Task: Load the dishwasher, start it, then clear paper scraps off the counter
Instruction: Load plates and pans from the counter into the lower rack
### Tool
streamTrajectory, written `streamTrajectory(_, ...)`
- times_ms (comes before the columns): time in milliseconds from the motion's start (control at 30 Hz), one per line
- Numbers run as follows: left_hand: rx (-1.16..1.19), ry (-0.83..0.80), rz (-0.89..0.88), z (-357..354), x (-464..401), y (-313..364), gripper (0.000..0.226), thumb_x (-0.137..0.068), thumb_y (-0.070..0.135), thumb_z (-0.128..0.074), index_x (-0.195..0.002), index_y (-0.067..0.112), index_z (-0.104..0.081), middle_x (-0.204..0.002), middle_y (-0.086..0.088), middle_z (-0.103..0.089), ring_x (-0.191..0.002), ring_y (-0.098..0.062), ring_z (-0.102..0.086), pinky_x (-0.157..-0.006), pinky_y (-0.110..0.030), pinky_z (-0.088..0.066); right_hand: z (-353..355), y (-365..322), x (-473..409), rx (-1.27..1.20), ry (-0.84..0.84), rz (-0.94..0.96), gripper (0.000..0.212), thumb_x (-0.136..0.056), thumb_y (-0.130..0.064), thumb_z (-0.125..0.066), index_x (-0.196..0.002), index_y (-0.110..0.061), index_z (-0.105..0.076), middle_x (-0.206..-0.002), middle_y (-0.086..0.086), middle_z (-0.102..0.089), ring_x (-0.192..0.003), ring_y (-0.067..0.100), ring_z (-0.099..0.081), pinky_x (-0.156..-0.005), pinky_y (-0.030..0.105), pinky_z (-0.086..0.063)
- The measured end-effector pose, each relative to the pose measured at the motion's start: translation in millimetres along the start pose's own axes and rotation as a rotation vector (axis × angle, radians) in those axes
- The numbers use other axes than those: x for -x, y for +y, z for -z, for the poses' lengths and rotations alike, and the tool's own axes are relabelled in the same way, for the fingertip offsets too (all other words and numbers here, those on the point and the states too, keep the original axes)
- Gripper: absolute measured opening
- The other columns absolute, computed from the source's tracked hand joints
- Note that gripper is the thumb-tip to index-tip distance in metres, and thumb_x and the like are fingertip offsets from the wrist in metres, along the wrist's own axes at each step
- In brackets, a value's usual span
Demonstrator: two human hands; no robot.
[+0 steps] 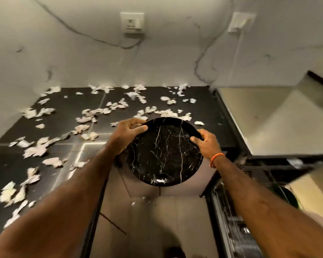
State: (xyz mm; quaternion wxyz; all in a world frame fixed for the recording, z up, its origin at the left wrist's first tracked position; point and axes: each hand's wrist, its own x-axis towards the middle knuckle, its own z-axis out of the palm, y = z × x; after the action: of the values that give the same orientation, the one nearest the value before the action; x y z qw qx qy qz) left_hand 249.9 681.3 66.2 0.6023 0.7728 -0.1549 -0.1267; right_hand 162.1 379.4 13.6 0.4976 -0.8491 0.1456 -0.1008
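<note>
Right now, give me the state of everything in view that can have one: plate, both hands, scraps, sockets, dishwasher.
black marbled plate: held in the air, tilted.
left hand: grips the plate's upper left rim.
right hand: grips the plate's right rim.
paper scraps: scattered over the black counter, not cleared.
middle wall socket: plugged in.
dishwasher rack: blurred, cannot tell.

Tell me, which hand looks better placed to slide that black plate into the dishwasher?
Probably the right hand. It grips the plate on the rim nearest the dishwasher rack, lower right. The left hand holds the far rim, on the paper scraps side.
</note>
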Motion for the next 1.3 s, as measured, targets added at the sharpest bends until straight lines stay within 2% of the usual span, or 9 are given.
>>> streamTrajectory(167, -0.090, -0.209, 0.056, -69, -28, -22, 0.039, -0.083, 0.035, -0.071, -0.113, 0.010, -0.072, -0.102, -0.014, -0.076, -0.097, -0.035, -0.073, -0.094, -0.060, -0.055, 66, 60, 46, -0.082, 0.263, -0.185, 0.009, -0.090, -0.018, -0.070, -0.093, -0.025, -0.066, -0.092, 0.006, -0.070, -0.083, 0.016, -0.063, -0.082, 0.040, -0.052)
streamTrajectory(367, -0.112, -0.393, -0.004, -195, -52, 4, 0.020, -0.097, 0.008, -0.063, -0.116, 0.010, -0.070, -0.098, 0.000, -0.078, -0.094, -0.020, -0.075, -0.082, -0.030, -0.061, 141, 118, 97, -0.058, 0.495, -0.412, 0.010, -0.089, -0.022, -0.071, -0.098, -0.018, -0.067, -0.089, 0.002, -0.069, -0.085, 0.022, -0.064, -0.082, 0.041, -0.054)
streamTrajectory(533, -0.236, -0.522, -0.101, -311, -68, 16, 0.020, -0.091, 0.014, -0.069, -0.108, 0.022, -0.076, -0.095, 0.003, -0.078, -0.093, -0.020, -0.075, -0.089, -0.042, -0.060, 203, 168, 131, 0.152, 0.434, -0.530, 0.051, -0.097, -0.049, -0.058, -0.128, -0.008, -0.059, -0.118, 0.010, -0.064, -0.112, 0.028, -0.060, -0.094, 0.040, -0.047)
streamTrajectory(700, -0.350, -0.601, -0.183, -418, -72, 20, 0.021, -0.090, 0.015, -0.071, -0.110, 0.018, -0.076, -0.098, 0.007, -0.077, -0.092, -0.011, -0.072, -0.089, -0.030, -0.057, 254, 224, 162, 0.217, 0.405, -0.627, 0.061, -0.102, -0.048, -0.048, -0.147, -0.006, -0.045, -0.150, 0.013, -0.049, -0.133, 0.032, -0.048, -0.107, 0.038, -0.038)
streamTrajectory(800, -0.443, -0.716, -0.209, -478, -70, 20, 0.025, -0.091, 0.014, -0.073, -0.117, 0.013, -0.074, -0.105, 0.001, -0.075, -0.098, -0.012, -0.070, -0.091, -0.029, -0.055, 277, 259, 194, 0.242, 0.470, -0.689, 0.051, -0.103, -0.040, -0.049, -0.141, -0.006, -0.051, -0.138, 0.017, -0.058, -0.125, 0.036, -0.054, -0.096, 0.035, -0.042)
streamTrajectory(933, -0.601, -0.896, -0.351, -555, -71, 10, 0.025, -0.090, 0.034, -0.070, -0.114, 0.027, -0.075, -0.111, 0.013, -0.074, -0.106, -0.009, -0.068, -0.098, -0.039, -0.053, 296, 298, 242, 0.225, 0.538, -0.800, 0.035, -0.099, -0.034, -0.058, -0.121, -0.008, -0.067, -0.115, 0.013, -0.069, -0.109, 0.033, -0.063, -0.084, 0.032, -0.044)
streamTrajectory(1000, -0.657, -0.984, -0.411, -588, -63, 8, 0.021, -0.092, 0.031, -0.070, -0.112, 0.027, -0.074, -0.112, 0.018, -0.070, -0.108, -0.004, -0.064, -0.098, -0.026, -0.047, 298, 314, 262, 0.223, 0.566, -0.867, 0.025, -0.096, -0.030, -0.062, -0.103, -0.008, -0.073, -0.097, 0.011, -0.070, -0.098, 0.033, -0.065, -0.072, 0.028, -0.039)
streamTrajectory(1100, -0.719, -1.107, -0.504, -642, -55, -3, 0.015, -0.093, 0.015, -0.070, -0.108, 0.015, -0.073, -0.104, 0.007, -0.071, -0.099, -0.006, -0.062, -0.079, -0.003, -0.035, 300, 342, 283, 0.212, 0.593, -0.983, 0.020, -0.094, -0.026, -0.064, -0.099, -0.011, -0.075, -0.098, 0.014, -0.072, -0.095, 0.033, -0.066, -0.074, 0.031, -0.046)
streamTrajectory(1300, -0.791, -1.253, -0.548, -736, -53, -43, 0.012, -0.094, 0.023, -0.066, -0.105, 0.027, -0.068, -0.099, 0.005, -0.074, -0.092, -0.016, -0.069, -0.080, -0.032, -0.053, 309, 389, 294, 0.156, 0.720, -1.000, 0.026, -0.092, -0.015, -0.061, -0.114, -0.017, -0.075, -0.105, 0.009, -0.075, -0.098, 0.028, -0.068, -0.087, 0.037, -0.053)
